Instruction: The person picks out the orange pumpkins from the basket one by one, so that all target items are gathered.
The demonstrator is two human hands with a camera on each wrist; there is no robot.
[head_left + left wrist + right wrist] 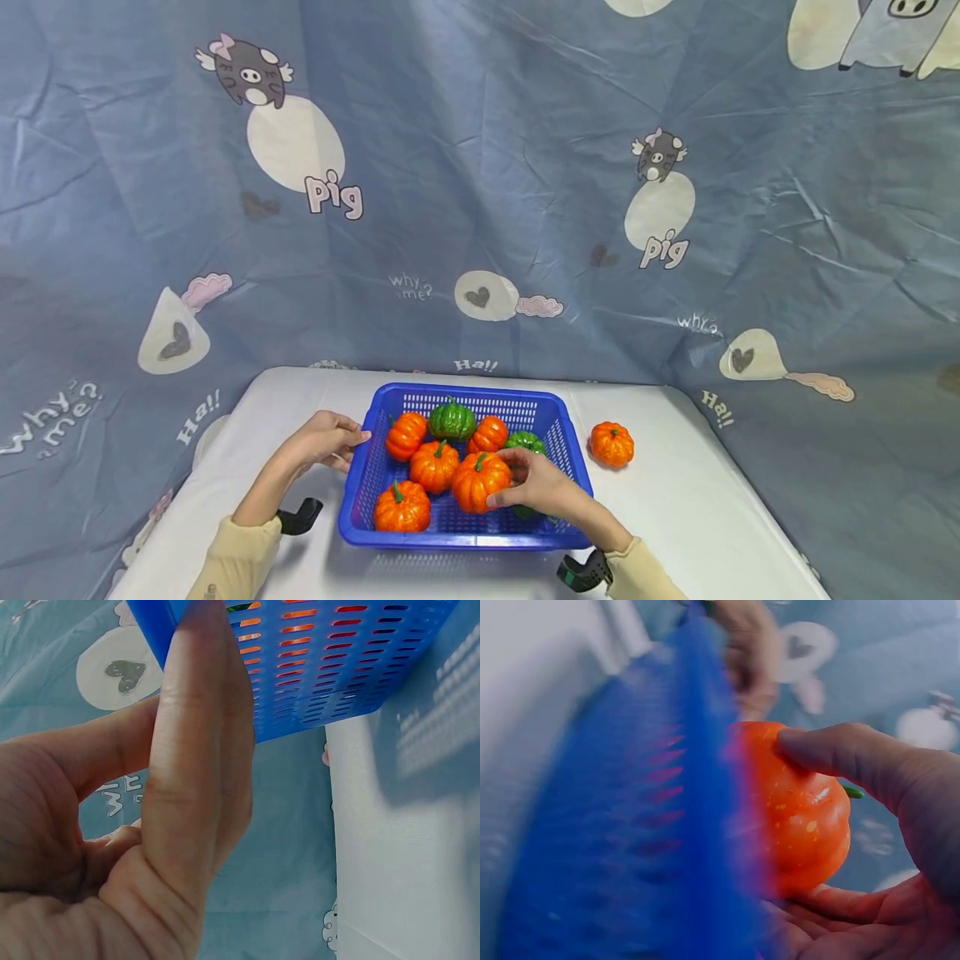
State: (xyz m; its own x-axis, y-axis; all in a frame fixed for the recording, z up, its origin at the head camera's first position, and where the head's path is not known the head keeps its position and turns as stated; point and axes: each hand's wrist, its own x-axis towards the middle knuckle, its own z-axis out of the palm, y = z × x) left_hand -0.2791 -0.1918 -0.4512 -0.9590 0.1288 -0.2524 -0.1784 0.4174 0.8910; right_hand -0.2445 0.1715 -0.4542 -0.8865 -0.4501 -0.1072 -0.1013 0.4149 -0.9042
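My right hand (545, 486) grips an orange toy pumpkin (480, 482) with a green stem, over the right half of a blue plastic basket (420, 540). In the right wrist view, the thumb (840, 750) lies on one side of that pumpkin and the other fingers on the opposite side. At the basket's left side, my left hand (327, 439) pinches the rim, its fingers seen close against the slotted wall in the left wrist view. Other pumpkins in the basket include an orange one (402, 508) at front left and a green one (452, 421) at the back.
One more orange pumpkin (612, 444) sits on the white table (675, 508), right of the basket. A blue cloth (480, 208) printed with pigs hangs behind and beside the table. Each wrist wears a black device, such as the one on the right wrist (585, 572).
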